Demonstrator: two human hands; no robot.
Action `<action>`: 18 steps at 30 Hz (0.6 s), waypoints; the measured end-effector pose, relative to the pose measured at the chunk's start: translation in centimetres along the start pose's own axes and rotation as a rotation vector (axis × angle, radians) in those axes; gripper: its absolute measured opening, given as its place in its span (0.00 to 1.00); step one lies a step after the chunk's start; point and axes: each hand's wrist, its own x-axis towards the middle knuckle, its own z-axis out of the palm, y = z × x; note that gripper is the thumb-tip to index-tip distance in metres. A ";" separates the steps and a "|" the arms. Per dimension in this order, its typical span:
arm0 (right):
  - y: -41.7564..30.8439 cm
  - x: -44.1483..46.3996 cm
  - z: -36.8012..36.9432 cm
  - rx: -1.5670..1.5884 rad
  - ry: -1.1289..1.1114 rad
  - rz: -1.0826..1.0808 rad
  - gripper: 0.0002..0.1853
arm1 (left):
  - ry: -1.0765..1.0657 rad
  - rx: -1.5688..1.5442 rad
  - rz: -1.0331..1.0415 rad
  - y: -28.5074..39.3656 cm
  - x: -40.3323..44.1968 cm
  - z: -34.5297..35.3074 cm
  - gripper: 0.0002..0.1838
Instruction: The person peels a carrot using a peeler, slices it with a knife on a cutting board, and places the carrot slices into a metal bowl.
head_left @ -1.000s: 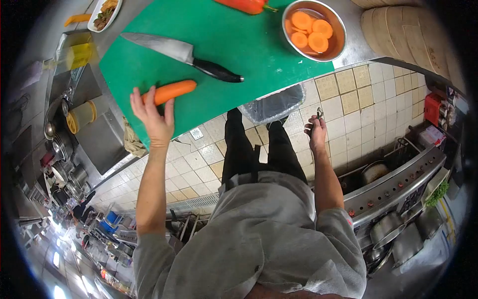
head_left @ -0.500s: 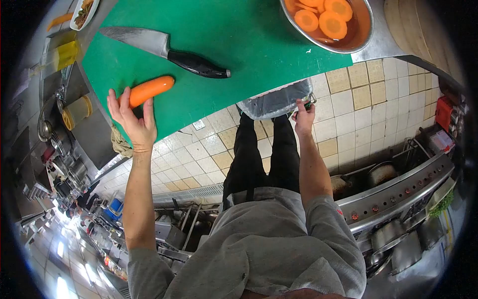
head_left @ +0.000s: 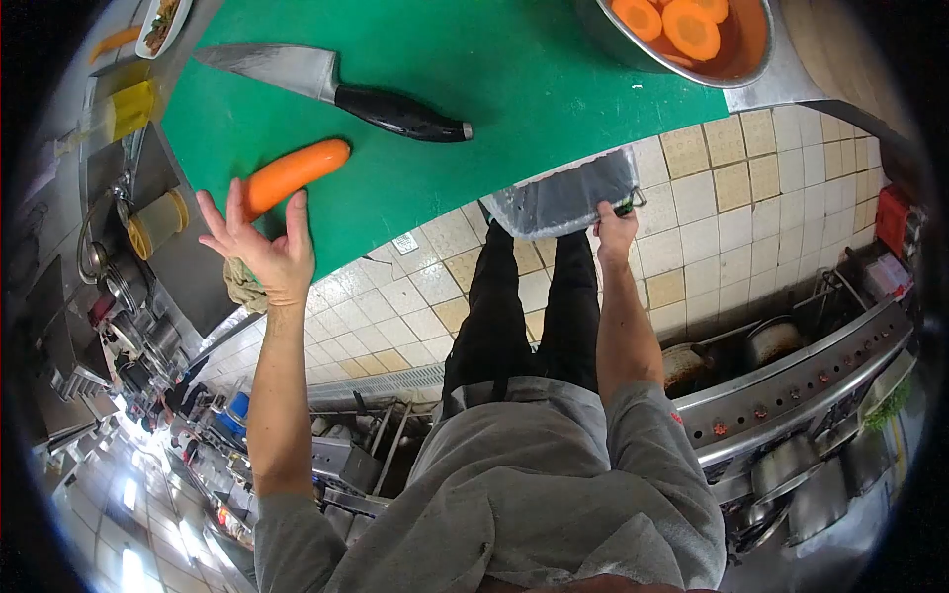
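An orange carrot [head_left: 297, 173] lies on the green cutting board [head_left: 494, 89]. My left hand [head_left: 267, 252] is at its near end, fingers spread; the index finger is against or right beside the carrot, while the thumb stands apart from it. Farther up the board lies a kitchen knife [head_left: 400, 114] with a black handle, blade towards the left. Below the board's edge, my right hand [head_left: 618, 232] is closed on a small dark green thing [head_left: 624, 210] with a thin metal loop, its kind unclear. This is at the corner of a bin lined with clear plastic [head_left: 573, 203].
A metal bowl [head_left: 657, 61] of carrot slices in liquid stands at the board's upper right. A cloth [head_left: 244, 287] hangs by the left corner. A stove [head_left: 791, 381] with pans runs along the lower right. A white dish [head_left: 164, 28] of food is at upper left.
My left fingers have spread and loosened from the carrot, which stays on the board. My right hand remains by the bin's corner. The whole view has shifted slightly.
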 end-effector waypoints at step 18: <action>3.9 -6.2 -14.7 -0.127 -0.023 0.112 0.15 | 0.015 -0.049 -0.047 0.2 0.4 0.6 0.47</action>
